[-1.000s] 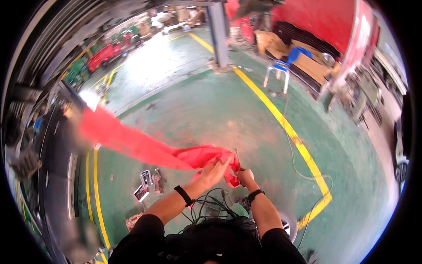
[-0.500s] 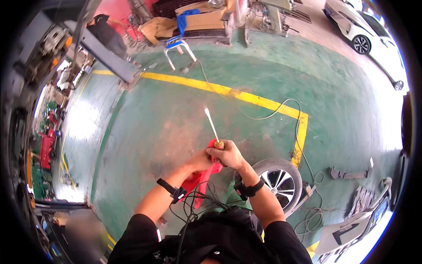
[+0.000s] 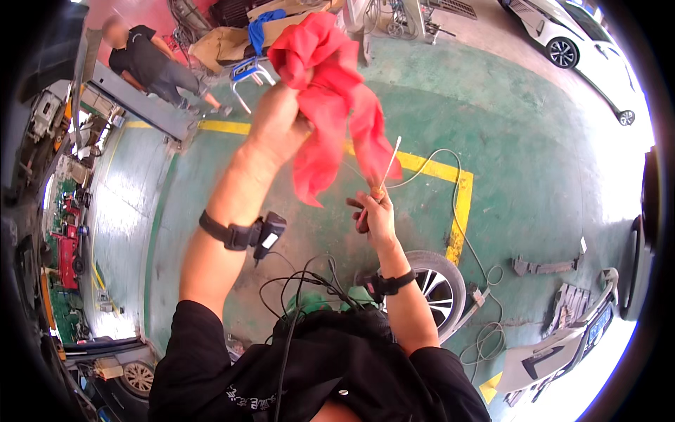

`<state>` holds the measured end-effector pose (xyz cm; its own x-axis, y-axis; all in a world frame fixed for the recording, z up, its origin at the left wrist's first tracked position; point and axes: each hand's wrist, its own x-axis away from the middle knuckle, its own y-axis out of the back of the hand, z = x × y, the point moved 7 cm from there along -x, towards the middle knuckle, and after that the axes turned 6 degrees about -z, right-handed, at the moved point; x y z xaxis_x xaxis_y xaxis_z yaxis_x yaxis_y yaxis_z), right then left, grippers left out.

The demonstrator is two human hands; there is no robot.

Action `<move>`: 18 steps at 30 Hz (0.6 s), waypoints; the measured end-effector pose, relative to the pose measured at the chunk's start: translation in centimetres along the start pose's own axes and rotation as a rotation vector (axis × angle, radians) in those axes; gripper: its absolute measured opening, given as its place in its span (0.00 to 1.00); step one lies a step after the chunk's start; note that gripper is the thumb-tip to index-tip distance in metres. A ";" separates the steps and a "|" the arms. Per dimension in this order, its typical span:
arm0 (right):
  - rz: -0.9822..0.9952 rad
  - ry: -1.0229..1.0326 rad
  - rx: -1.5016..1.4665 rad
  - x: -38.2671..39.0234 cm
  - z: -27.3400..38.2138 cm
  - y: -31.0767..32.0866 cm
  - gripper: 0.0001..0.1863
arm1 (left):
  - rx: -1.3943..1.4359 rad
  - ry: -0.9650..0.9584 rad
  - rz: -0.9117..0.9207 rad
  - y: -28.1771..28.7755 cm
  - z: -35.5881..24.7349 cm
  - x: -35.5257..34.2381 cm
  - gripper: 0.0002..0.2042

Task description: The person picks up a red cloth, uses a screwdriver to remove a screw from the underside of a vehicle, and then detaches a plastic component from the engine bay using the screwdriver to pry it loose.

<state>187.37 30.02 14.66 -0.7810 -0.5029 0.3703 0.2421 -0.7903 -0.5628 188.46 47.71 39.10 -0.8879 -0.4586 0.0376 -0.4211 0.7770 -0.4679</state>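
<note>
Starting at the upper left of the frame, a person in dark clothes (image 3: 144, 60) stands near a grey post; next, a blue-topped stool (image 3: 246, 70), partly behind the work. Left hand (image 3: 280, 121), upper centre, is closed on a red cloth (image 3: 336, 88), fingertips partly hidden. Cloth fills the upper centre, bunched at its top, two tails hanging; the high hold probably lets the length hang clear of the floor. Right hand (image 3: 373, 211), mid-frame, is partly curled about the handle of a screwdriver-like tool (image 3: 391, 165). Shaft points up, perhaps so the tip stays away from the body. One tail reaches close to the shaft; cannot tell whether they touch. Below, a wheel (image 3: 441, 290) lies spokes up, likely for stability, partly covered by the right forearm. Loose cable (image 3: 485, 337) snakes beside it. At the lower right, a bumper (image 3: 555, 359) rests on the floor, apart from the hands.
</note>
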 end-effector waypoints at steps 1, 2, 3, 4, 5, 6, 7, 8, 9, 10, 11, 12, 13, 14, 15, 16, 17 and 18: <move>-0.011 0.021 -0.025 -1.2 0.5 -0.1 0.35 | 0.083 0.025 0.096 -2.1 0.4 0.0 0.16; -0.005 0.053 -0.053 -2.7 1.1 -0.4 0.34 | 0.157 0.069 0.120 -3.5 1.4 0.1 0.18; 0.058 0.115 -0.098 -3.8 1.9 -1.1 0.33 | 0.226 0.076 0.162 -4.7 2.4 0.1 0.19; 0.114 0.030 -0.092 -4.9 1.9 -1.5 0.31 | 0.253 0.066 0.175 -5.5 3.9 0.4 0.17; 0.218 -0.039 -0.090 -6.0 2.5 -2.0 0.29 | 0.272 0.187 0.122 -5.5 6.1 0.2 0.15; 0.164 -0.056 -0.184 -7.0 2.7 -2.1 0.27 | 0.264 0.236 0.082 -5.5 8.2 0.2 0.14; 0.160 -0.037 -0.391 -7.9 3.6 -2.4 0.26 | 0.242 0.318 0.058 -4.9 10.3 0.2 0.13; 0.214 0.073 -0.529 -8.7 5.0 -3.0 0.27 | 0.204 0.351 0.021 -3.9 12.0 0.1 0.13; 0.218 0.135 -0.614 -9.5 6.2 -2.6 0.27 | 0.220 0.390 -0.047 -2.7 13.8 -0.1 0.15; 0.294 0.211 -0.709 -10.2 7.7 -2.7 0.27 | 0.224 0.399 -0.044 -1.7 15.1 -0.5 0.17; 0.206 0.158 -0.715 -11.4 7.8 -2.1 0.26 | 0.249 0.441 -0.007 -0.6 16.2 -1.1 0.17; 0.253 0.138 -0.745 -12.1 8.5 -1.7 0.25 | 0.263 0.475 0.017 0.6 17.1 -1.8 0.18; 0.220 0.168 -0.718 -13.2 8.9 -1.0 0.22 | 0.261 0.516 0.004 1.8 18.1 -3.0 0.18; 0.244 0.195 -0.660 -14.0 9.5 -0.4 0.20 | 0.262 0.534 0.004 2.8 19.1 -3.5 0.19; 0.292 0.140 -0.691 -15.6 9.5 -0.8 0.21 | 0.266 0.550 0.004 3.7 19.8 -5.0 0.20; 0.427 0.112 -0.732 -16.6 9.9 -1.5 0.21 | 0.245 0.555 0.022 4.1 20.3 -6.5 0.20; 0.296 0.049 -0.695 -18.3 9.2 -1.1 0.22 | 0.228 0.553 0.038 4.3 20.8 -8.0 0.21; 0.245 0.004 -0.671 -19.7 8.7 -1.3 0.23 | 0.203 0.564 0.028 4.8 21.2 -9.6 0.21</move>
<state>207.48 37.94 14.58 -0.7521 -0.6360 0.1727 0.0058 -0.2684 -0.9633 198.87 46.67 17.76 -0.8830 -0.0962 0.4595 -0.4015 0.6621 -0.6329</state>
